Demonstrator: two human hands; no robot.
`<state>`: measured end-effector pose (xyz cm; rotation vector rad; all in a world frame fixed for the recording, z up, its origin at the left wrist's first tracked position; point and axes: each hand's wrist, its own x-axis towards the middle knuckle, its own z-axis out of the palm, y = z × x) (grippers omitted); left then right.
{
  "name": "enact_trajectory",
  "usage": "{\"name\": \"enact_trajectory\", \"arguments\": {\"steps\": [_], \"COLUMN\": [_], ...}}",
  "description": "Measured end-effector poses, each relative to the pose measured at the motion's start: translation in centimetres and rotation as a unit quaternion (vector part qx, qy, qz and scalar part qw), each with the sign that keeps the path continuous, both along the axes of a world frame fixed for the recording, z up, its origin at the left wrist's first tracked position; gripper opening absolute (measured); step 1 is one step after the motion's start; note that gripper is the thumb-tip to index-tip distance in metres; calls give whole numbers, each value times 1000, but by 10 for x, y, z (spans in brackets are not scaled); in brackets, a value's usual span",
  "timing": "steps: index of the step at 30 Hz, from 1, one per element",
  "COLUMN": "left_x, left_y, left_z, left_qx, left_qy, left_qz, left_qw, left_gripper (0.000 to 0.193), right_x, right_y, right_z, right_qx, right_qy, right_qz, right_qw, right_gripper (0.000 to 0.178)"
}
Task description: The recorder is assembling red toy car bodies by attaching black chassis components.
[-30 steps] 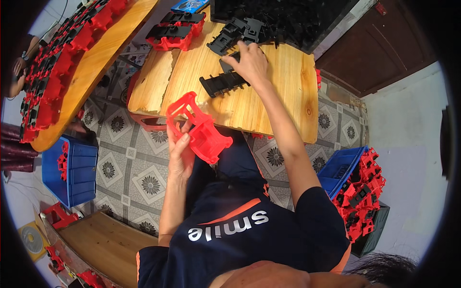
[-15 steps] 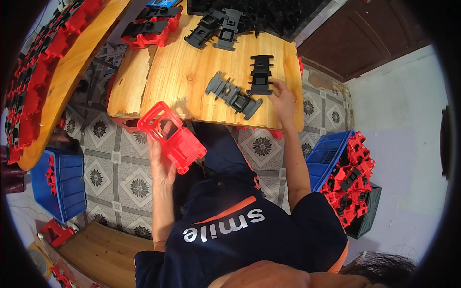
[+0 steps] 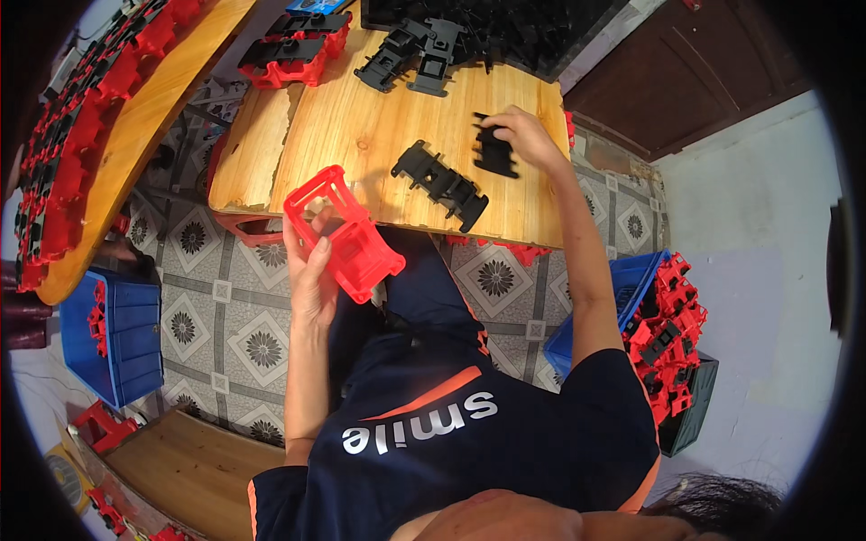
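Observation:
My left hand is closed round a red plastic frame with a square opening at one end, held tilted just off the table's near edge. At the table's right side, the fingers of my right hand are closed on the far end of a black plastic part, which is slightly blurred and tilted. Left of it a second black plastic part lies slantwise on the wooden table, touched by neither hand.
More black parts lie at the far edge, before a black tray full of them. Red frames with black parts stand far left and line a wooden shelf. Blue crates and a pile of red frames flank me.
My right hand has moved from the black part's near end to its far end, and that part has tilted. The red frame has turned in my left hand and shifted slightly right.

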<state>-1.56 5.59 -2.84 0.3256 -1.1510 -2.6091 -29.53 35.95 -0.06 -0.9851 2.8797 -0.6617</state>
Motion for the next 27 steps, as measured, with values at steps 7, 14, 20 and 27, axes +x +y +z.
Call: {"name": "enact_trajectory", "arguments": {"steps": [7, 14, 20, 27], "left_x": [-16, -21, -17, -15], "left_y": [2, 12, 5, 5], "left_z": [-1, 9, 14, 23], "left_qx": [30, 45, 20, 25], "left_qy": [73, 106, 98, 99], "left_qz": [5, 25, 36, 33], "left_qw": [997, 993, 994, 994], "left_gripper": [101, 119, 123, 124], "right_x": [107, 214, 221, 222], "right_y": [-25, -126, -143, -148], "right_z": [62, 55, 51, 48], "right_qx": [-265, -275, -263, -225], "right_qy": [-53, 143, 193, 237], "right_qz": [-91, 2, 20, 30], "right_qw": [959, 951, 945, 945], "right_gripper": [20, 26, 26, 29]}}
